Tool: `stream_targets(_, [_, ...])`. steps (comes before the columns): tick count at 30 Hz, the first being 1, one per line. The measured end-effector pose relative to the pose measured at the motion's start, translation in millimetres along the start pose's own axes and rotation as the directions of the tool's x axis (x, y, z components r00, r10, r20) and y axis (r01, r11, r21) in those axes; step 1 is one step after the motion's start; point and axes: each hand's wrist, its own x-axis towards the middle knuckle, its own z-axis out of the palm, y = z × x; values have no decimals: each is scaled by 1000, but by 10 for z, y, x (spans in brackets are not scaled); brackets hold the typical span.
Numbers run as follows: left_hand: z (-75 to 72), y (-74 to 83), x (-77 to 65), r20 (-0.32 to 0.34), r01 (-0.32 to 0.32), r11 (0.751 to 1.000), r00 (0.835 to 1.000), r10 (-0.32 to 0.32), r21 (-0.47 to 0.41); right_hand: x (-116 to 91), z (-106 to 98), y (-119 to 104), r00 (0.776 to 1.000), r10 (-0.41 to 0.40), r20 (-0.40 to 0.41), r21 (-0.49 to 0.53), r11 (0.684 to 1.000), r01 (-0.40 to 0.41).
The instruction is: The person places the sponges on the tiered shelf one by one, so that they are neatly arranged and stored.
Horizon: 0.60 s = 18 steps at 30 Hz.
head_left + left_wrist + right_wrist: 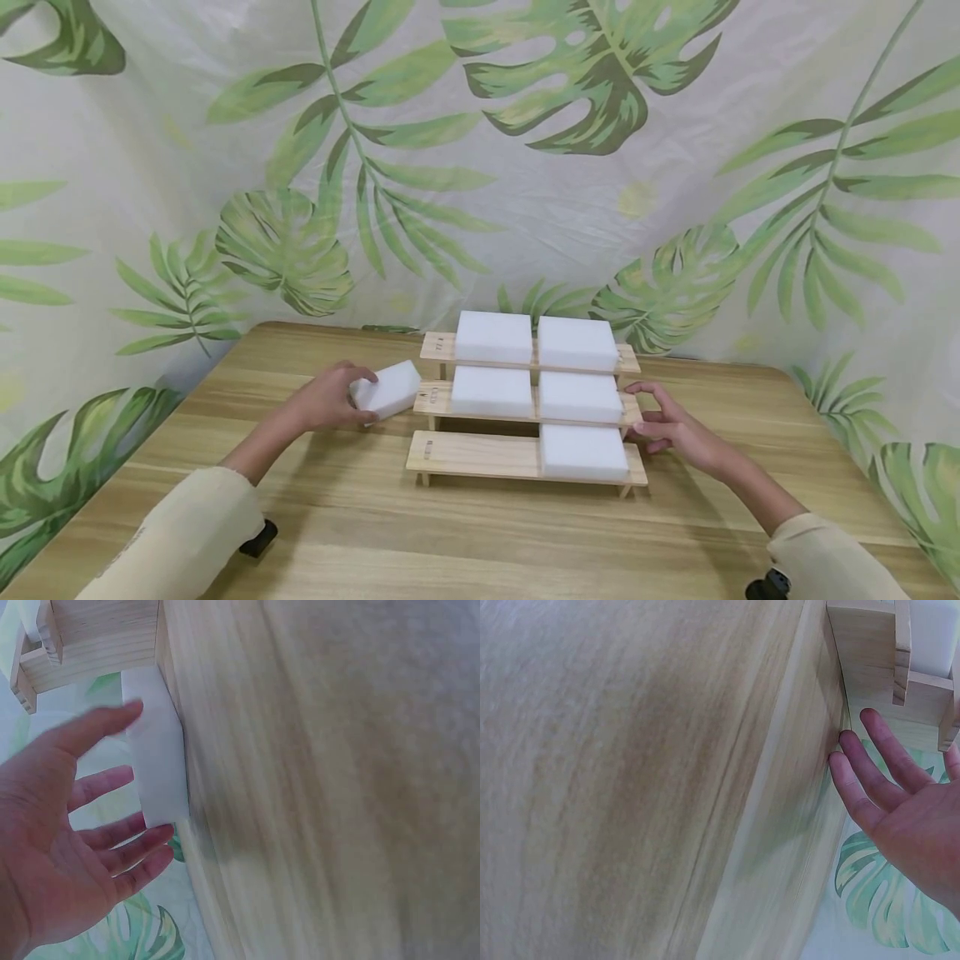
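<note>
At the left end of a white foam-like block [390,390], my left hand [330,398] has its thumb and fingers on either side. The block lies slanted on the table, beside the wooden three-step rack [480,454]. In the left wrist view the thumb overlaps the block [157,750] and the other fingertips are at its edge. My right hand [686,433] is at the rack's right end, fingertips close to the middle step. The right wrist view shows several straight fingers [866,791] near the rack's side. White blocks [577,344] fill two places on the top step.
Two more blocks [491,392] sit on the middle step, and one block [583,452] on the right of the front step, whose left part is bare wood. The wooden table [375,533] ends at a leaf-patterned cloth [555,217] behind.
</note>
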Motion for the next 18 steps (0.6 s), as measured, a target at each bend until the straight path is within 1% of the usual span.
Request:
stream_targets(6, [-5,-11,-40,17,27,1000,999,-27,-2,-1,1,4,1000,-1,-3,-3,1000,1])
stream_targets(10, [-47,-21,-70,28,42,999,999,-42,-15,-1,-1,0,1000,-7,-1,1,1000,7])
stream_targets(14, [-115,-38,-116,4,39,998,999,-39,-43,-3,-2,0,1000,-6,-1,-2,1000,6])
stream_targets(18, [-192,-47,-174,-38,2,998,999,-4,-63,-8,-1,1,1000,-4,-4,4,1000,4])
